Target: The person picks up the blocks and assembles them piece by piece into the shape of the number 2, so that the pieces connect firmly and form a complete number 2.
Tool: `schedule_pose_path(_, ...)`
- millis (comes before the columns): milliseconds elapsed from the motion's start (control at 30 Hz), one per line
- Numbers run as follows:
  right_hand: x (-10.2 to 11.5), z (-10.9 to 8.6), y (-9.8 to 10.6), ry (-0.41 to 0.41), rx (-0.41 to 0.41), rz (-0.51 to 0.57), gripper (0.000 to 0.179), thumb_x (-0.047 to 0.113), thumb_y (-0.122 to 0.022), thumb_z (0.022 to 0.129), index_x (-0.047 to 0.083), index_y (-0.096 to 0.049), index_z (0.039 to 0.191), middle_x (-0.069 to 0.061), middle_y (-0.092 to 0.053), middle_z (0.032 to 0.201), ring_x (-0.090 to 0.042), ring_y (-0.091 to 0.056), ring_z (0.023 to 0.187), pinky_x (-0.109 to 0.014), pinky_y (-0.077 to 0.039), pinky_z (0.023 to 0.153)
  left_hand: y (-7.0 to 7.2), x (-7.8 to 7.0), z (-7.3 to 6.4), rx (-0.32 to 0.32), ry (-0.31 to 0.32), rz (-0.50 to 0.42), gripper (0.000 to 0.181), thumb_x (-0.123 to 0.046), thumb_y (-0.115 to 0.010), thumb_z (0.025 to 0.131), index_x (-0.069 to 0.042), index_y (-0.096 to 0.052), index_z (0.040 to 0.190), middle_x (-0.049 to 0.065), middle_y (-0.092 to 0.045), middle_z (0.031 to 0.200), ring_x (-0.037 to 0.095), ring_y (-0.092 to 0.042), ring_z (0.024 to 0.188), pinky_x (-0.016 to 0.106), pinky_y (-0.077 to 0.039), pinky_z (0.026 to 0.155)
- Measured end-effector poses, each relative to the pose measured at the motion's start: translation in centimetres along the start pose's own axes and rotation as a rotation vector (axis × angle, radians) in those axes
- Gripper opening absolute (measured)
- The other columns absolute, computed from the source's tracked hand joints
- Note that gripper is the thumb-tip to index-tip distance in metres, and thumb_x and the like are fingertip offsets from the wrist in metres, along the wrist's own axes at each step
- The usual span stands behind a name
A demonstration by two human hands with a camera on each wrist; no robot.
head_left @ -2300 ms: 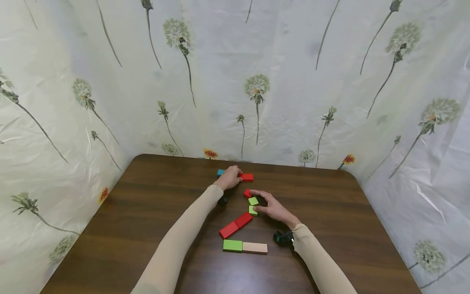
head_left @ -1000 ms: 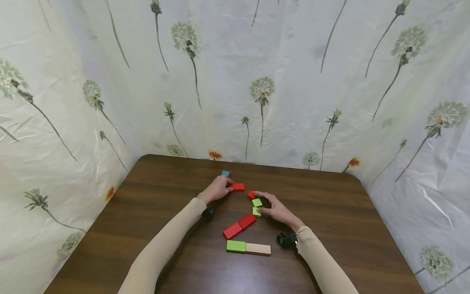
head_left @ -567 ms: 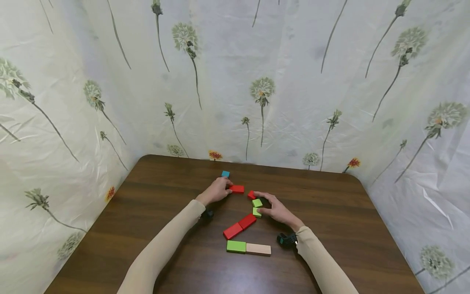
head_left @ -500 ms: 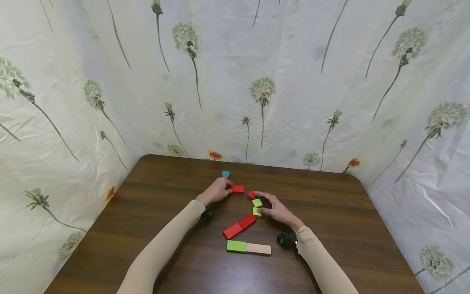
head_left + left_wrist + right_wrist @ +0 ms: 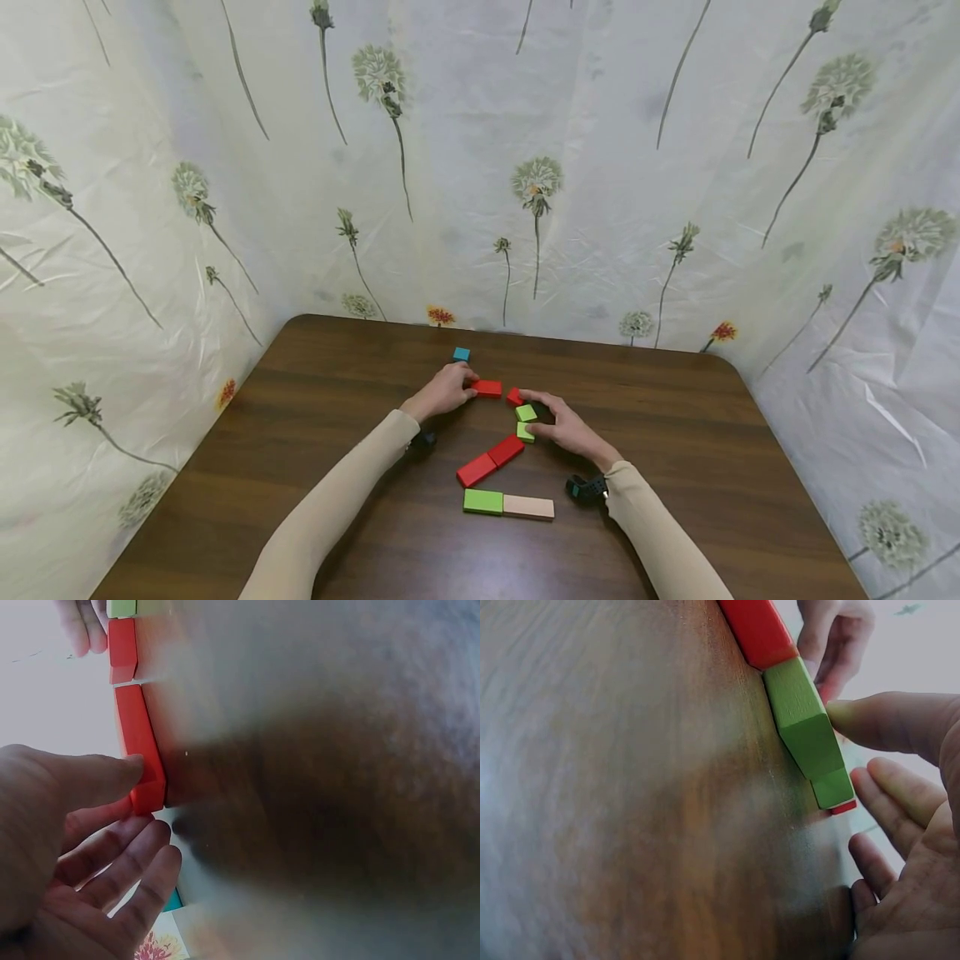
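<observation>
In the head view my left hand [image 5: 446,388] pinches a red oblong block [image 5: 489,389] by its left end. The left wrist view shows my thumb on that block [image 5: 136,712], the other fingers spread loosely. Right of it lies a small red block [image 5: 513,397], a narrow gap between. Two light green blocks [image 5: 526,413] continue the row toward me. My right hand [image 5: 566,425] lies along the row's right side, its index finger at the small red block. The thumb touches the nearest green block [image 5: 802,712], while the remaining fingers stay loose.
Two red blocks [image 5: 491,461] lie end to end at a slant nearer me. In front of them a green block [image 5: 483,502] adjoins a pale wooden block [image 5: 528,507]. A blue block [image 5: 461,354] lies beyond my left hand. Floral sheeting [image 5: 450,167] borders the dark table [image 5: 637,383].
My left hand has brought the red oblong block toward me from farther back, then slightly right toward the small red block. The blue block shows more fully. My right hand holds its place.
</observation>
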State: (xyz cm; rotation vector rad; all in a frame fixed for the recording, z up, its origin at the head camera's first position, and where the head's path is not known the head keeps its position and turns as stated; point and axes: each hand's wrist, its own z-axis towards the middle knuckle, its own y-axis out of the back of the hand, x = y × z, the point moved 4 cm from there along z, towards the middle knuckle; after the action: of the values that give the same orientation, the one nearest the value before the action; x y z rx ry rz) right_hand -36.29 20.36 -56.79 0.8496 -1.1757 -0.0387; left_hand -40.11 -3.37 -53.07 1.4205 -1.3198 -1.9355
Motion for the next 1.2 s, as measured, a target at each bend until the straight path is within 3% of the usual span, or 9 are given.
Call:
schedule_pose_path(900, -0.36, -0.08, 0.00, -0.048, -0.010, 0.004, 0.062, 0.033, -0.068, 0.089, 0.023, -0.043, 0.145, -0.002, -0.038, 0.150, -0.033, -0.025, 0.141, -0.063, -0.022, 0.109, -0.43, -0.61, 0.25, 0.006, -0.045, -0.001, 0.028, -0.017, -0.065, 0.092, -0.003, -0.068, 0.117, 0.010, -0.063, 0.113, 0.021, -0.060, 0.102, 0.033, -0.050, 0.088)
schedule_pose_path(1200, -0.04, -0.03, -0.07, -0.010, -0.030, 0.007, 0.062, 0.022, -0.069, 0.089, 0.013, -0.042, 0.145, -0.012, -0.039, 0.150, -0.040, -0.026, 0.139, -0.067, -0.021, 0.106, -0.42, -0.33, -0.09, 0.019, -0.057, -0.019, 0.029, -0.018, -0.066, 0.092, -0.004, -0.068, 0.118, 0.008, -0.063, 0.113, 0.019, -0.059, 0.100, 0.033, -0.050, 0.089)
